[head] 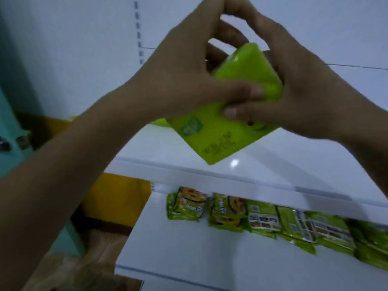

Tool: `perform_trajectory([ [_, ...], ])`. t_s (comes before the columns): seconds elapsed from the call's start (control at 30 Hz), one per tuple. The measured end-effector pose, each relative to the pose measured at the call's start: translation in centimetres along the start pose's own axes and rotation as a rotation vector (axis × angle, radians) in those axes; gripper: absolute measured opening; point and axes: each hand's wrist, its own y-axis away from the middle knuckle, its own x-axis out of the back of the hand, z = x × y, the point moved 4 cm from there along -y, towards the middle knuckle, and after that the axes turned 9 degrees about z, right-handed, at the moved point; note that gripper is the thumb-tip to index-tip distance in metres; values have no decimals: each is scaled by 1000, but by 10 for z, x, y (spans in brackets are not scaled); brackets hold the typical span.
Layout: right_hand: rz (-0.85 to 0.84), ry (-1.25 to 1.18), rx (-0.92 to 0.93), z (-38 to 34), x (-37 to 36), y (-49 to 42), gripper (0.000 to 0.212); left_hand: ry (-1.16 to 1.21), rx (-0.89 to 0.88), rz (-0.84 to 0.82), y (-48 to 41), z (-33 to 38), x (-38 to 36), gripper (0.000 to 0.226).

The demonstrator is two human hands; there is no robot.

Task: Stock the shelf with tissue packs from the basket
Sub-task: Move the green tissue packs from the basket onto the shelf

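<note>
Two bare hands grip one lime-green tissue pack (220, 137) in mid-air, above the white upper shelf (273, 171) and not touching it. The left hand (184, 68) curls round the pack's upper end, the left thumb (249, 91) pressed across the near face and the fingers behind. The right hand (308, 95) clasps the right side, the right thumb (233, 112) just below the left one (blur hides whether a second pack is stacked there). The printed corner points down. Green noodle packets (262, 219) line the lower shelf (189, 248).
</note>
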Motion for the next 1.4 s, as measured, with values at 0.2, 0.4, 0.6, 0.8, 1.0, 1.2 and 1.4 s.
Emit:
perform_trajectory([
  [0.2, 286, -519, -530, 129, 30, 21, 51, -216, -35, -8, -21, -32, -85, 90],
  [0.4, -12, -613, -867, 193, 1, 47, 36, -410, 176, -342, -19, -84, -171, 91],
  [0.6, -142, -252, -790, 222, -2, 59, 80, -612, 64, -364, -15, -114, -177, 95],
  [0.8, -186, 115, -608, 234, -21, 49, 49, -720, 260, -324, -17, -135, -175, 92],
  [1.0, -200, 239, -616, 243, -32, 45, 47, -771, 217, -288, -22, -142, -176, 86],
  [1.2, 126, 188, -620, 185, -20, 30, 96, -614, 149, -143, 11, -118, -130, 77],
  [1.4, 112, -169, -426, 34, -102, 5, 90, -567, 262, 77, 111, -93, 5, 69],
])
